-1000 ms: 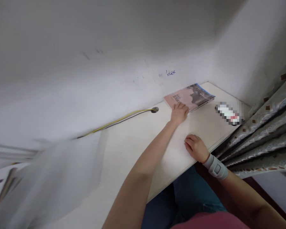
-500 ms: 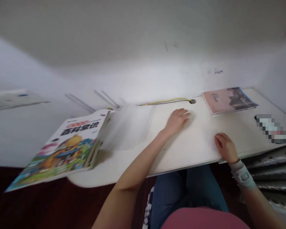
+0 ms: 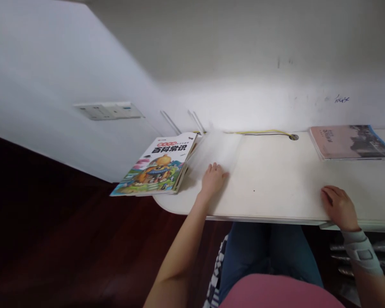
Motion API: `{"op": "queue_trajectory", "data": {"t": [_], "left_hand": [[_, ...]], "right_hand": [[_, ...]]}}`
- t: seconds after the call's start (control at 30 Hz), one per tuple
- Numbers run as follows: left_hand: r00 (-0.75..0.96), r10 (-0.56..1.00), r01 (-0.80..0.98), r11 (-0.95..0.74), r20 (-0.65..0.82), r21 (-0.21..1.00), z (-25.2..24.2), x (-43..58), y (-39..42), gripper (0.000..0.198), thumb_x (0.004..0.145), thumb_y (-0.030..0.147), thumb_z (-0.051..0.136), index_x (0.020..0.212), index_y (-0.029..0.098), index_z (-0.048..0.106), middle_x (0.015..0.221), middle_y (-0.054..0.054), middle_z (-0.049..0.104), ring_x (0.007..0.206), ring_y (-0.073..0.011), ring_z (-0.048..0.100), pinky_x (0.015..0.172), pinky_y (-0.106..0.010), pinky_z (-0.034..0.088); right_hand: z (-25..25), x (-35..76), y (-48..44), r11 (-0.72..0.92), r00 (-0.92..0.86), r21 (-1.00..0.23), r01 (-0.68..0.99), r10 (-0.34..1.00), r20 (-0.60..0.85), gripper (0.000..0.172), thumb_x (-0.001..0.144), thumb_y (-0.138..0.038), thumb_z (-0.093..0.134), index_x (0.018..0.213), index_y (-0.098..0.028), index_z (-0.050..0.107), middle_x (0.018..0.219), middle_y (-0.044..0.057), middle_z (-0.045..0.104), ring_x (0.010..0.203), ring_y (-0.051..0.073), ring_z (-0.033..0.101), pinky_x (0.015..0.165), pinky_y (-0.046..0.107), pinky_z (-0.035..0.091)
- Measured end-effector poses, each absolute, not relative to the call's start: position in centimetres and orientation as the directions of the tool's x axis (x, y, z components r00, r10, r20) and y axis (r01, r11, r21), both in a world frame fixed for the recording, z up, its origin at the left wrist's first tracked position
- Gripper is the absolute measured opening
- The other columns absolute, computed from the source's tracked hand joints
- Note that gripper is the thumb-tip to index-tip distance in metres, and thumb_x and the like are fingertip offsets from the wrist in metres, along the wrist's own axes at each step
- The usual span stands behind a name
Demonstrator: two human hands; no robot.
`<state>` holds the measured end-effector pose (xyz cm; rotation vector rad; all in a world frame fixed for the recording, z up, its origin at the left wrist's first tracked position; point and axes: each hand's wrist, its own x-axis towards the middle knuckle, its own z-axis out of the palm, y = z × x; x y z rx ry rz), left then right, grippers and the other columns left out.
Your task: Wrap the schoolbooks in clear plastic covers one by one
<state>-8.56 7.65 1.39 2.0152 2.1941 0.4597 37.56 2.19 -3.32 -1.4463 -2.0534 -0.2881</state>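
My left hand [image 3: 212, 179] lies on the white desk [image 3: 276, 179] with its fingers stretched toward a pale, blurred sheet [image 3: 216, 149] just beyond them. Beside it on the left, a colourful children's book [image 3: 155, 164] tops a small stack that hangs over the desk's left end. My right hand [image 3: 338, 206], with a grey wrist brace below it, rests palm down near the front edge, its fingers loosely curled and nothing in them. A pink and blue book [image 3: 351, 142] lies flat at the back right.
A yellow cable [image 3: 263, 133] runs along the back edge into a round hole in the desk. A wall socket strip [image 3: 107, 110] sits on the left wall. Dark wooden floor lies to the left, and my blue trousers show under the desk.
My left hand has left the pink book at the right and travelled left across the desk to the stack of books. My view has swung left with it. The right hand has stayed put.
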Motion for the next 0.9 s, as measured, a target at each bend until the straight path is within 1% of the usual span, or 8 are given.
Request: {"op": "queue_trajectory", "data": {"t": [0.17, 0.4, 0.53, 0.63, 0.7, 0.77, 0.83, 0.9], "left_hand": [[-0.171, 0.971, 0.922, 0.099, 0.165, 0.373, 1.0, -9.6, 7.6, 0.03, 0.087, 0.031, 0.045, 0.096, 0.009, 0.065, 0.14, -0.027, 0.044, 0.132, -0.0397, 0.038, 0.109, -0.05, 0.026], [-0.179, 0.978, 0.881, 0.111, 0.106, 0.459, 1.8, -11.3, 8.3, 0.025, 0.083, 0.028, 0.049, 0.068, 0.019, 0.067, 0.11, -0.016, 0.069, 0.112, -0.0292, 0.059, 0.1, -0.035, 0.039], [-0.225, 0.972, 0.869, 0.17, 0.065, 0.465, 2.8, -12.0, 8.9, 0.023, 0.078, 0.032, 0.053, 0.071, 0.018, 0.069, 0.105, -0.012, 0.071, 0.097, -0.0269, 0.065, 0.086, -0.033, 0.047], [-0.262, 0.961, 0.88, 0.2, 0.089, 0.43, 4.0, -11.7, 8.5, 0.029, 0.081, 0.032, 0.048, 0.076, 0.015, 0.07, 0.106, -0.014, 0.07, 0.097, -0.0263, 0.064, 0.086, -0.034, 0.046], [-0.283, 0.946, 0.902, 0.206, 0.157, 0.38, 5.3, -10.3, 7.9, 0.033, 0.085, 0.031, 0.042, 0.079, 0.013, 0.069, 0.108, -0.016, 0.068, 0.103, -0.0273, 0.061, 0.09, -0.035, 0.043], [-0.272, 0.931, 0.937, 0.198, 0.243, 0.288, 7.2, -7.7, 6.9, 0.036, 0.09, 0.032, 0.037, 0.082, 0.013, 0.068, 0.105, -0.017, 0.067, 0.102, -0.0276, 0.061, 0.088, -0.036, 0.043], [-0.2, 0.945, 0.965, 0.144, 0.257, 0.219, 9.2, -3.7, 5.8, 0.037, 0.093, 0.034, 0.035, 0.085, 0.014, 0.066, 0.091, -0.015, 0.069, 0.088, -0.0254, 0.065, 0.076, -0.033, 0.046], [-0.109, 0.96, 0.965, 0.04, 0.259, 0.258, 11.0, 1.0, 4.5, 0.037, 0.096, 0.034, 0.032, 0.096, 0.016, 0.064, 0.079, -0.01, 0.069, 0.076, -0.0233, 0.067, 0.068, -0.031, 0.046]], "right_hand": [[-3.3, 37.6, 2.1, 0.386, -0.221, -0.157, 0.909, 0.765, 0.605, 0.023, 0.09, -0.03, 0.048, 0.096, -0.017, 0.066, 0.098, 0.012, 0.067, 0.086, 0.024, 0.059, 0.08, 0.039, 0.05], [-3.5, 37.7, 2.2, 0.378, -0.218, -0.158, 0.912, 0.774, 0.594, 0.024, 0.089, -0.03, 0.048, 0.095, -0.016, 0.067, 0.098, 0.013, 0.068, 0.086, 0.025, 0.06, 0.081, 0.041, 0.051], [-3.5, 38.0, 2.2, 0.372, -0.214, -0.171, 0.912, 0.789, 0.576, 0.026, 0.089, -0.03, 0.047, 0.095, -0.015, 0.067, 0.098, 0.013, 0.068, 0.086, 0.024, 0.06, 0.081, 0.041, 0.051], [-3.3, 38.2, 2.3, 0.36, -0.197, -0.197, 0.912, 0.805, 0.559, 0.026, 0.089, -0.03, 0.047, 0.097, -0.015, 0.067, 0.098, 0.013, 0.068, 0.087, 0.025, 0.061, 0.081, 0.043, 0.051], [-2.9, 37.2, 2.2, 0.349, -0.148, -0.249, 0.903, 0.799, 0.583, 0.027, 0.089, -0.03, 0.048, 0.104, -0.015, 0.065, 0.104, 0.015, 0.065, 0.094, 0.027, 0.061, 0.084, 0.047, 0.051], [-2.1, 34.4, 1.7, 0.353, -0.06, -0.359, 0.864, 0.78, 0.623, 0.035, 0.089, -0.031, 0.049, 0.117, -0.014, 0.058, 0.115, 0.017, 0.06, 0.106, 0.029, 0.057, 0.091, 0.052, 0.048], [-1.1, 30.0, 0.7, 0.414, -0.04, -0.495, 0.764, 0.796, 0.604, 0.053, 0.087, -0.035, 0.055, 0.134, -0.015, 0.044, 0.126, 0.018, 0.053, 0.119, 0.03, 0.05, 0.099, 0.054, 0.043], [0.1, 24.8, -0.5, 0.479, -0.075, -0.638, 0.602, 0.83, 0.552, 0.073, 0.083, -0.038, 0.061, 0.144, -0.017, 0.027, 0.135, 0.019, 0.044, 0.124, 0.029, 0.047, 0.102, 0.054, 0.041]]}}
